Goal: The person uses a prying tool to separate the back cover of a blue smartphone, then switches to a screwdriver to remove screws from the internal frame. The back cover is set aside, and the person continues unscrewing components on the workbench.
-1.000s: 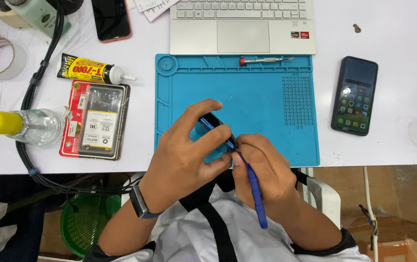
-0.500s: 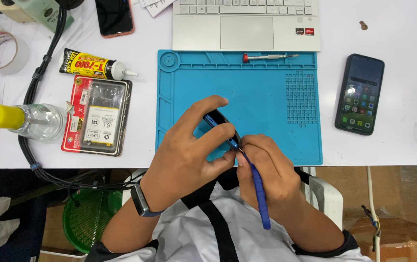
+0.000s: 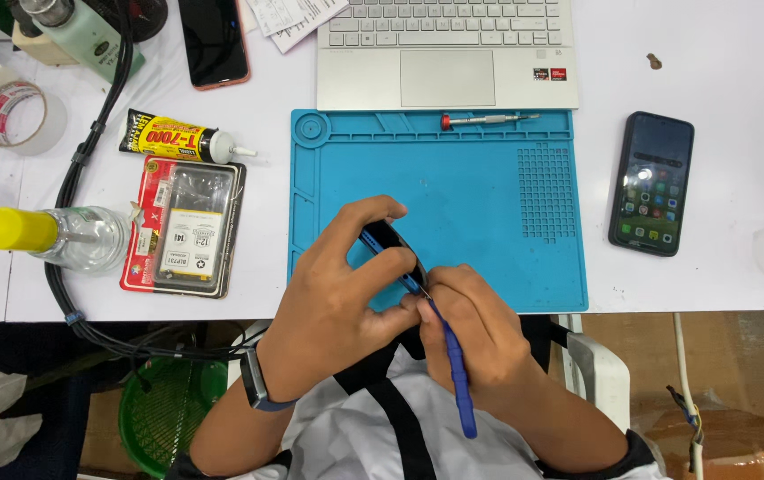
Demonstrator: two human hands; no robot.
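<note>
My left hand (image 3: 342,298) grips a dark phone with a blue edge (image 3: 388,241), holding it on its side above the near edge of a blue work mat (image 3: 480,187). My right hand (image 3: 475,333) holds a blue pry tool (image 3: 455,369) like a pen. The tool's tip touches the phone's edge near my left thumb. Most of the phone is hidden by my fingers.
A red-handled screwdriver (image 3: 487,119) lies along the mat's far rim, before a laptop (image 3: 446,49). A lit phone (image 3: 653,182) lies to the right. Left of the mat are a packaged battery (image 3: 184,227), glue tube (image 3: 182,140), yellow-capped bottle (image 3: 57,236), tape roll (image 3: 10,114) and black cable (image 3: 80,160).
My hands stay together at the phone's edge; the view has shifted slightly. The tool tip remains at the seam.
</note>
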